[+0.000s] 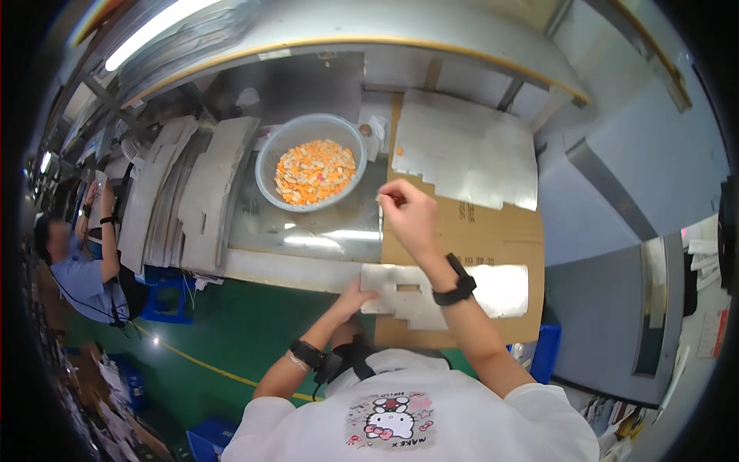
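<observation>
On the steel bench top, we pin the flat white die-cut blank (431, 296) with our left hand (356, 296), fingers spread flat along its near-left edge, closed on nothing, so the sheet stays square on the brown cardboard underlay (493, 231). Our right hand (408, 212) hovers raised, fingertips pinched together; whether a small piece sits between them we cannot tell. Just left of it stands the round basin (265, 165) of orange and pale pieces, within short reach. Open room lies right of the blank; stacked grey blanks (204, 192) crowd the left.

Workbench (323, 231), basin (269, 158), cardboard (493, 223), probably flattened cartons (462, 146)
</observation>
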The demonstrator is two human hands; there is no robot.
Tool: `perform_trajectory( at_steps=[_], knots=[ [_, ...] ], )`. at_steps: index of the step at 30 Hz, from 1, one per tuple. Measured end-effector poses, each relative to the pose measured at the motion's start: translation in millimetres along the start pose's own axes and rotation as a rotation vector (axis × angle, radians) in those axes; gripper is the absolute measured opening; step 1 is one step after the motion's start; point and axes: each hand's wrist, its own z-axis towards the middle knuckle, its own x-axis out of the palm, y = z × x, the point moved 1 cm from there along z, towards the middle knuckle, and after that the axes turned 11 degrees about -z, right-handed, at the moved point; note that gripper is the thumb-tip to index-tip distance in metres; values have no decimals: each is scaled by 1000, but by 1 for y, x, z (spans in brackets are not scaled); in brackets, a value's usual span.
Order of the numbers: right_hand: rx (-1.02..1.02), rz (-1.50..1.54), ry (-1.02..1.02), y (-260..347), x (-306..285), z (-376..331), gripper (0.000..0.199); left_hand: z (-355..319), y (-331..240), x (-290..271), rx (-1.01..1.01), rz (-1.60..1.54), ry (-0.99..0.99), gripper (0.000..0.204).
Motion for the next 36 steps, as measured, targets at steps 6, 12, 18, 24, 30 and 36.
perform_trajectory(
  at_steps=[6, 12, 18, 24, 30, 36],
  knots=[
    [-164, -280, 134, -5, 97, 56, 13, -5, 2, 6, -16, 11, -4, 54],
    [-251, -350, 277, -51, 76, 47, 31, -4, 12, 3, 34, 14, 4, 52],
    [65, -494, 34, -153, -84, 0, 30, 0, -2, 8, -30, -280, -23, 42],
    [754, -720, -140, -245, -209, -105, 42, 4, -7, 9, -225, -483, -24, 34],
    [777, -692, -229, -243, -199, -146, 46, 3, -13, 16, 16, 58, -175, 29],
    [715, -197, -137, -250, -219, -148, 41, -20, -17, 24, 216, -45, -95, 33]
  ],
)
